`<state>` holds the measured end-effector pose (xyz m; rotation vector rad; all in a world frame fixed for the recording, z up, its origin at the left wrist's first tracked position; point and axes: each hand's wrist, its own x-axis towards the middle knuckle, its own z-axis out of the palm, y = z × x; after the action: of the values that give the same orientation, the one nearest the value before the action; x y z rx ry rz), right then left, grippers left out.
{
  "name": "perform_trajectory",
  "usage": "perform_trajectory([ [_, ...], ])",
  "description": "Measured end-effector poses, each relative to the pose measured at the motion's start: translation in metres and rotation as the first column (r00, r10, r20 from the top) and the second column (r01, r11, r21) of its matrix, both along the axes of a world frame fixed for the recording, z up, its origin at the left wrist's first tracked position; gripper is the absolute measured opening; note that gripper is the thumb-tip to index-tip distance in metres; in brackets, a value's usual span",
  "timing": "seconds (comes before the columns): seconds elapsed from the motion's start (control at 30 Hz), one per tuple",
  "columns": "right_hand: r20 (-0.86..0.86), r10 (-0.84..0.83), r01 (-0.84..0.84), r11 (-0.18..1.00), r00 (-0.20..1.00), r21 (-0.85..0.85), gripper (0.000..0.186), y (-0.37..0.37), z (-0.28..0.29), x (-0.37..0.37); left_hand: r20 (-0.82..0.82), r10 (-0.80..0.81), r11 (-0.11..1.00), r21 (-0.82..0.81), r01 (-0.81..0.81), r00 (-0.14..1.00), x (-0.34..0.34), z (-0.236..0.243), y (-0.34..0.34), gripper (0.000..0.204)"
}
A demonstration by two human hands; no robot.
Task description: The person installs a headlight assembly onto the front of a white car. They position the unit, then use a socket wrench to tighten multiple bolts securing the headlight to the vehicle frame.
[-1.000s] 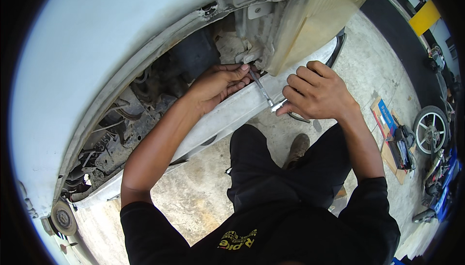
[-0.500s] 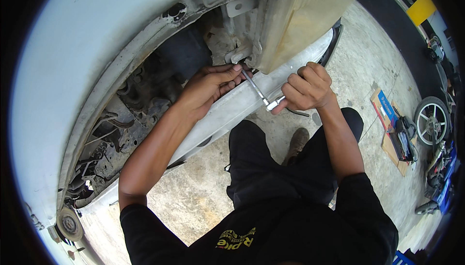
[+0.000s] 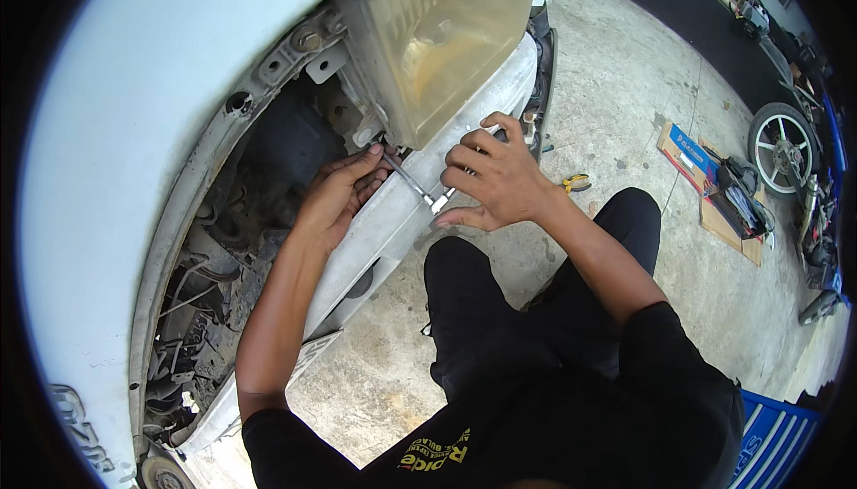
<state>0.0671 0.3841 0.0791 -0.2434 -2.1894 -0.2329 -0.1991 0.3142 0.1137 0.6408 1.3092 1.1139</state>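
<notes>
A silver ratchet wrench with a long extension (image 3: 411, 183) slants from below the yellowed headlight (image 3: 446, 38) toward me. My left hand (image 3: 337, 192) pinches the extension's far end between thumb and fingers, beside a metal bracket (image 3: 366, 129). What the tip sits on is hidden by those fingers. At the near end is the ratchet head (image 3: 438, 206), its handle running up behind the fingers of my right hand (image 3: 502, 178). This hand is loosened: the fingers are spread over the handle and the thumb stands away from it.
A pale bumper bar (image 3: 393, 212) runs diagonally below the headlight, with the white car body (image 3: 125, 132) at left. Pliers with yellow handles (image 3: 577, 183) lie on the concrete. Farther right are a blue box (image 3: 687, 151), a motorcycle wheel (image 3: 782, 148) and a blue slatted thing (image 3: 775, 443).
My right hand has gone from a closed fist on the ratchet handle to spread fingers, with the handle swung farther up. My left hand keeps its pinch. The whole view has shifted.
</notes>
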Motion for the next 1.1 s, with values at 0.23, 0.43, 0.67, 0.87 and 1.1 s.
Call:
perform_trajectory([
  [0.23,0.216,-0.175,0.161,0.984,0.961,0.080,0.019,-0.040,0.007,-0.022,-0.162,-0.082,0.997,-0.029,0.078,0.983,-0.006,0.016,-0.001,0.027],
  [0.43,0.149,-0.051,0.032,0.991,0.987,0.128,0.012,-0.023,0.013,-0.009,-0.358,-0.189,0.980,-0.014,0.197,0.914,-0.029,0.003,0.011,0.032],
  [0.67,-0.335,-0.013,-0.028,0.993,0.942,-0.117,0.018,-0.039,0.067,0.081,-0.606,-0.159,0.945,0.135,0.297,0.780,-0.024,0.018,-0.018,0.037],
  [0.87,-0.558,-0.445,0.115,0.842,0.700,-0.527,0.026,0.060,0.125,0.148,-0.871,0.260,0.887,0.386,0.254,0.417,0.039,0.007,-0.045,0.032],
  [1.1,-0.507,-0.265,0.159,0.957,0.821,-0.243,0.021,0.152,0.159,0.131,-0.923,0.363,0.930,0.368,0.016,0.128,0.065,0.011,-0.036,0.029],
])
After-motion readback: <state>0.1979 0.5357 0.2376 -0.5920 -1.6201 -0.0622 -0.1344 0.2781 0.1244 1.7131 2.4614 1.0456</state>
